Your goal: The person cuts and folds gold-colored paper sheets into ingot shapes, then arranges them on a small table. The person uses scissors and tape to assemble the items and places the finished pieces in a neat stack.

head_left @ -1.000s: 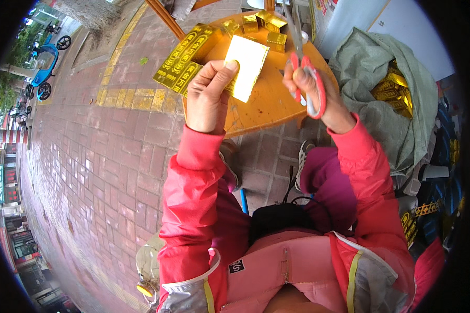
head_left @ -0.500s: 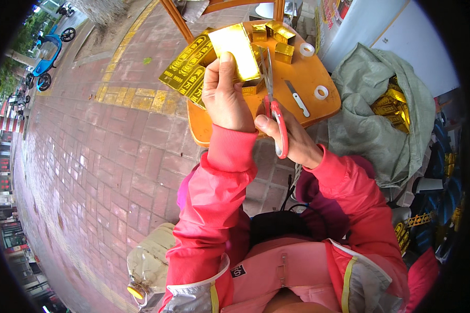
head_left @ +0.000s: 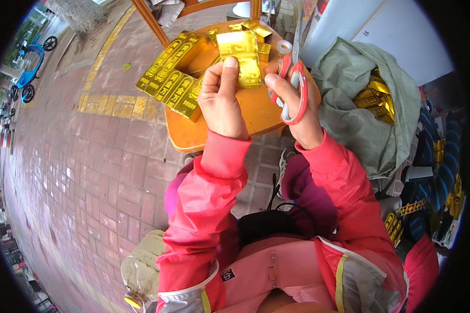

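My left hand (head_left: pixel 223 99) pinches a shiny gold foil piece (head_left: pixel 240 52) between thumb and fingers, held up above an orange wooden chair seat (head_left: pixel 245 116). To its right, my right hand (head_left: pixel 304 117) grips scissors (head_left: pixel 298 86) by their red handles. Their blades point upward, away from me and apart from the foil. On the seat's left part lies a block of gold foil-wrapped boxes (head_left: pixel 175 78), with dark printing, joined at an angle. Smaller gold boxes (head_left: pixel 257 28) stand behind the foil piece, partly hidden by it.
A white tape roll (head_left: pixel 284 47) lies near the seat's right edge. Right of the chair, a grey-green sack (head_left: pixel 344 99) gapes over gold packets (head_left: pixel 376 99). A clear plastic jug (head_left: pixel 143 263) stands on the brick paving (head_left: pixel 109 172) at lower left. The wooden chair back (head_left: pixel 206 6) rises at the far side.
The scissors have moved right, away from the foil's edge, and their handles have turned in my right hand. The foil has tilted and shows more gold. The view has shifted somewhat.
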`<state>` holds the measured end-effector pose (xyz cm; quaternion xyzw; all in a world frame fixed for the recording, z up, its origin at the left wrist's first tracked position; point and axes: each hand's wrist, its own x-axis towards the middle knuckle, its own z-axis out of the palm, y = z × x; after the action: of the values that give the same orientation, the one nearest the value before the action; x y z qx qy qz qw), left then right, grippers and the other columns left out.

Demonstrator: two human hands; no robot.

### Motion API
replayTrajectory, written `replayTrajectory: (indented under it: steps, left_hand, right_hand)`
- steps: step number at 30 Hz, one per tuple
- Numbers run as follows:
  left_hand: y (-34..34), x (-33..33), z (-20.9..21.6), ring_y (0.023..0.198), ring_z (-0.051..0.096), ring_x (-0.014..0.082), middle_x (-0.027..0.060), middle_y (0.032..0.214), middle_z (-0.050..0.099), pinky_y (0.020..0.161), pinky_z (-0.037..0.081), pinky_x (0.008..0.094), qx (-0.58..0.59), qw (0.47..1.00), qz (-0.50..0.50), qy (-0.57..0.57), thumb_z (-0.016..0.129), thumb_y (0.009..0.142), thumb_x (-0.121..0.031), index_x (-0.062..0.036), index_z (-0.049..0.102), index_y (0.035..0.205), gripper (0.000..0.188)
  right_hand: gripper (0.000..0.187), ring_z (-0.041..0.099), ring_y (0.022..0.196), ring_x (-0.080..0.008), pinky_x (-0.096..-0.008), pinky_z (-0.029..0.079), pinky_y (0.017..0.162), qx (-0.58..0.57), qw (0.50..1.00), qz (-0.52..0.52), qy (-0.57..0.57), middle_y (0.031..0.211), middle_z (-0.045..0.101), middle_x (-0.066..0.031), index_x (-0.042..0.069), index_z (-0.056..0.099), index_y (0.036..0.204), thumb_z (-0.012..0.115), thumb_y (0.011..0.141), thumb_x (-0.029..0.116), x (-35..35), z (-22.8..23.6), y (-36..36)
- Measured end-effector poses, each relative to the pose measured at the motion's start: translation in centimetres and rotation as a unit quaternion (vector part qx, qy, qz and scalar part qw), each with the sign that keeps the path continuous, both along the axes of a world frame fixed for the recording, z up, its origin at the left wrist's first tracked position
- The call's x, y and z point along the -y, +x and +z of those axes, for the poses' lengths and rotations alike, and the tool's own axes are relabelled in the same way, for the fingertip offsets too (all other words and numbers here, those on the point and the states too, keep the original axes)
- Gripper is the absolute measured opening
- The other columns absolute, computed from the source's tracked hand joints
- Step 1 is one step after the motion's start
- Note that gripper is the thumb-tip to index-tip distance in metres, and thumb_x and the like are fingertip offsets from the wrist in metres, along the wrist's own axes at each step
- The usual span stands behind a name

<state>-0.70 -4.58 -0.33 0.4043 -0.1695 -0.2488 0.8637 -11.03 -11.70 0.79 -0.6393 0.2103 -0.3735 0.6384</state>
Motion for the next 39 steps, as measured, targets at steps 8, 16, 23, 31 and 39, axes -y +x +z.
replayTrajectory:
  steps: [8, 16, 23, 31, 39]
  left_hand:
    - [1.9, -1.9, 0.5, 0.067, 0.053, 0.0022, -0.0027, 0.075, 0.062, 0.062, 0.044, 0.0180, 0.222, 0.961, -0.098, 0.133, 0.069, 0.088, -0.014, 0.0006, 0.066, 0.089, 0.015]
    - [5.7, -3.7, 0.2, 0.072, 0.057, 0.0039, -0.0024, 0.079, 0.065, 0.069, 0.046, 0.0205, 0.157, 0.924, -0.295, 0.184, 0.068, 0.087, -0.018, -0.0023, 0.069, 0.089, 0.016]
    - [9.6, -7.3, -0.9, 0.078, 0.058, 0.0032, -0.0035, 0.081, 0.066, 0.076, 0.045, 0.0193, 0.225, 0.851, -0.422, 0.218, 0.068, 0.087, -0.017, -0.0039, 0.070, 0.089, 0.014]
    - [8.7, -9.8, -3.2, 0.067, 0.058, 0.0047, -0.0026, 0.074, 0.064, 0.065, 0.046, 0.0205, 0.067, 0.818, -0.527, 0.221, 0.069, 0.085, -0.018, -0.0048, 0.065, 0.084, 0.013]
    - [9.1, -10.5, -4.1, 0.062, 0.057, 0.0042, -0.0032, 0.072, 0.062, 0.058, 0.046, 0.0202, 0.042, 0.824, -0.520, 0.222, 0.070, 0.084, -0.018, -0.0059, 0.064, 0.082, 0.014]
  right_hand:
    - [0.030, 0.050, 0.080, -0.0098, -0.0255, 0.041, 0.072, -0.057, 0.995, 0.043, -0.068, 0.090, 0.060, -0.0059, 0.001, 0.059, 0.102, 0.056, 0.090, 0.029, 5.1, 2.9, -3.0]
    - [0.042, 0.047, 0.068, -0.0102, -0.0245, 0.037, 0.065, -0.172, 0.965, 0.166, -0.107, 0.075, 0.052, -0.0027, 0.000, 0.056, 0.094, 0.050, 0.093, 0.042, 5.2, 1.1, -4.5]
    - [0.025, 0.048, 0.068, -0.0073, -0.0208, 0.038, 0.061, -0.317, 0.802, 0.452, 0.230, 0.075, 0.050, -0.0002, 0.004, 0.055, 0.093, 0.048, 0.097, 0.027, 7.9, 1.0, -6.4]
    - [0.019, 0.047, 0.063, -0.0059, -0.0178, 0.038, 0.056, -0.524, 0.617, 0.534, 0.244, 0.073, 0.051, 0.0013, 0.003, 0.050, 0.089, 0.043, 0.099, 0.019, 4.9, -0.1, -5.8]
    - [0.026, 0.055, 0.074, -0.0101, -0.0272, 0.045, 0.066, -0.519, 0.572, 0.634, 0.041, 0.079, 0.060, -0.0017, 0.005, 0.053, 0.090, 0.070, 0.086, 0.024, 4.1, 2.6, -3.2]
